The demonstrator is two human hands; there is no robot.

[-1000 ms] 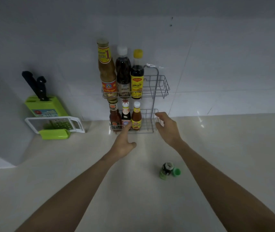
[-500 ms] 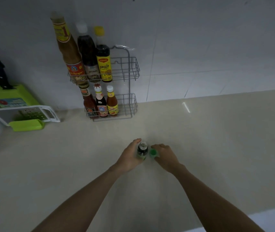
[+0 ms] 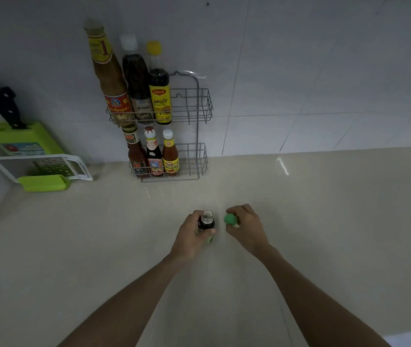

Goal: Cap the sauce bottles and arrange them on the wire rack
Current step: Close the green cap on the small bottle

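A small dark sauce bottle (image 3: 206,220) with an uncapped mouth stands on the beige counter, and my left hand (image 3: 191,236) is wrapped around it. Just to its right my right hand (image 3: 246,227) pinches a green cap (image 3: 230,218), a little apart from the bottle's mouth. At the back stands a two-tier wire rack (image 3: 200,116) against the tiled wall. Its top shelf holds three tall capped bottles (image 3: 159,96) on the left side. The bottom shelf holds three small capped bottles (image 3: 170,156). The right part of each shelf is bare wire.
A green knife block (image 3: 23,141) with black-handled knives stands at the far left by the wall. A white and green grater (image 3: 44,171) lies in front of it. The beige counter (image 3: 324,221) stretches to the right.
Both hands came back from the rack to the small bottle and cap. My left hand has gripped the bottle, and my right hand has picked up the green cap and moved it slightly right.
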